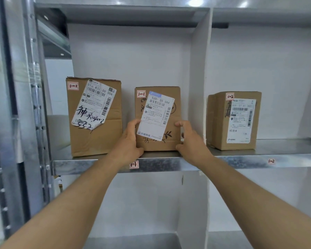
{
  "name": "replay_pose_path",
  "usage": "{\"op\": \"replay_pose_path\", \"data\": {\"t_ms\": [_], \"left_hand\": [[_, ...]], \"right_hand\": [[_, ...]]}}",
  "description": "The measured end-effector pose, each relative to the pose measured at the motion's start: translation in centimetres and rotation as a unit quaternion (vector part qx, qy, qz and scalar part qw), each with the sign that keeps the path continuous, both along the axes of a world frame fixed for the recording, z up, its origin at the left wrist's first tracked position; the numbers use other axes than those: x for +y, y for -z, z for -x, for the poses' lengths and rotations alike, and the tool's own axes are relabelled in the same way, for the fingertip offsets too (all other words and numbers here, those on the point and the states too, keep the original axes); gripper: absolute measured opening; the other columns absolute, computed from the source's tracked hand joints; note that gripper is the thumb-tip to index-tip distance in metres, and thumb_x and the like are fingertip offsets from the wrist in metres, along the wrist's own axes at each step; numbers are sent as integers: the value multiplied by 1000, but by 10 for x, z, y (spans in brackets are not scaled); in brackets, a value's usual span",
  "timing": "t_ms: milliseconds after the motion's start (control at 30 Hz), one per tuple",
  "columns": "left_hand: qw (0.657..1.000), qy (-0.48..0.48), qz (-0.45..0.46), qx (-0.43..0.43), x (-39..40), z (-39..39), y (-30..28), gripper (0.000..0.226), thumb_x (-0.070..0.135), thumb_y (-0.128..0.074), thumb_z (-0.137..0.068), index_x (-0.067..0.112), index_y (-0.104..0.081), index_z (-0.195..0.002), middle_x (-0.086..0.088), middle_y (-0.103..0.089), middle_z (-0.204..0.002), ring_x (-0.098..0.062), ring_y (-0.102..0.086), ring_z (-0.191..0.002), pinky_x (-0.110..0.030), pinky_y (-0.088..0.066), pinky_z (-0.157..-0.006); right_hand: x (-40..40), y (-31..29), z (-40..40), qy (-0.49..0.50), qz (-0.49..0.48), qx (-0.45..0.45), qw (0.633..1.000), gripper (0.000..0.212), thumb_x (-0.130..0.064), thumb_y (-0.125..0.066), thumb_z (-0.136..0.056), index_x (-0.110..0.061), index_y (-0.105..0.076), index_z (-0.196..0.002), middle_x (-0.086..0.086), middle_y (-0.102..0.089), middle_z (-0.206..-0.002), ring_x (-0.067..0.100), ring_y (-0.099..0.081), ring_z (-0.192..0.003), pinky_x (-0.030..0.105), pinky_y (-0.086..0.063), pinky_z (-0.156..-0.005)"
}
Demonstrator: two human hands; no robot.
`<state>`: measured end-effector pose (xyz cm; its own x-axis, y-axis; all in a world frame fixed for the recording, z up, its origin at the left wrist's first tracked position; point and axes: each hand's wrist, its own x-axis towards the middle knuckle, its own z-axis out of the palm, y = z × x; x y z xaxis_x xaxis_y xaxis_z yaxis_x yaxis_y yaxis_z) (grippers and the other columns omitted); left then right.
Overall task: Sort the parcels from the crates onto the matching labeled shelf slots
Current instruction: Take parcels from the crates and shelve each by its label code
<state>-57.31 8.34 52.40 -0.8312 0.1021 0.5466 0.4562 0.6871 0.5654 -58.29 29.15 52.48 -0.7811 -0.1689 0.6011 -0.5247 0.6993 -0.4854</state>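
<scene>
At the far left stands the galvanised steel upright point(37, 108) of the rack, punched with holes. Next to it, in the left slot of the metal shelf point(169, 163), sits the tallest cardboard parcel point(101, 139), upright, with a small red-bordered "1-1" sticker at its top left corner and a crumpled white shipping label point(93, 106) stuck on askew, with black handwriting across its lower part.

The left hand point(131, 139) holds the lower left edge of the middle parcel point(172, 112), thumb curled onto the front face beside the label and palm against the side. This smaller brown box stands upright on the shelf, close to the front lip, apart from the tall parcel. It carries its own "1-1" sticker and a tilted white waybill point(155, 115) headed "530- D5 044"; printed leaf sketches show on the cardboard. Directly below it, on the shelf's front edge, is the slot tag point(134, 164) reading "1-1".

The right hand point(190, 141) holds the box's lower right edge, fingers bent round the corner, so both grips are closed on the same parcel.

A white divider panel point(199, 78) rises just right of that hand. Beyond it, in the next slot, a third parcel point(221, 123) stands turned slightly, bearing a "1-2" sticker; the tag point(271, 161) below it reads "1-2".
</scene>
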Motion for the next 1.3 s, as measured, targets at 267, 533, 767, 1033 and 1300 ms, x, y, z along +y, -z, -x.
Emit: {"op": "replay_pose_path", "data": {"t_ms": [267,533,767,1033,1300], "left_hand": [[973,-142,138,116,22,-62,22,53,22,-58,-91,15,-39,-139,1,-19,-156,-20,-23,-141,-30,-23,-111],[937,-254,230,72,57,-140,109,47,34,-55,-82,9,-62,-122,-12,-57,-132,-36,-54,-117,-48,-43,-94],[896,-330,277,-104,96,-224,188,56,43,-39,-96,22,-26,-147,-3,-20,-157,-23,-19,-142,-37,-16,-112],[848,-406,274,-202,119,-330,266,70,50,-36,-96,22,-6,-152,-8,-3,-160,-27,-1,-146,-48,-2,-116],[812,-464,238,-261,116,-430,318,75,51,-41,-94,21,-5,-152,-17,-3,-158,-33,-2,-146,-56,-6,-116]], "right_hand": [[9,28,-31,45,-127,198,971,36,5,-58,-80,-5,-56,-114,17,-48,-129,34,-49,-116,41,-51,-84],[24,109,-87,20,-226,228,947,40,-1,-80,-50,-1,-70,-89,21,-67,-99,40,-65,-82,41,-54,-65],[28,198,-160,-56,-307,114,943,44,-7,-81,-49,-4,-70,-91,20,-67,-101,37,-64,-85,39,-52,-71],[26,264,-248,-159,-342,37,925,69,-28,-60,-86,-16,-29,-147,17,-21,-154,34,-27,-138,45,-20,-113],[6,307,-323,-256,-376,-21,890,66,-36,-44,-95,-18,-14,-150,15,1,-159,30,-3,-146,47,-3,-118]]}}
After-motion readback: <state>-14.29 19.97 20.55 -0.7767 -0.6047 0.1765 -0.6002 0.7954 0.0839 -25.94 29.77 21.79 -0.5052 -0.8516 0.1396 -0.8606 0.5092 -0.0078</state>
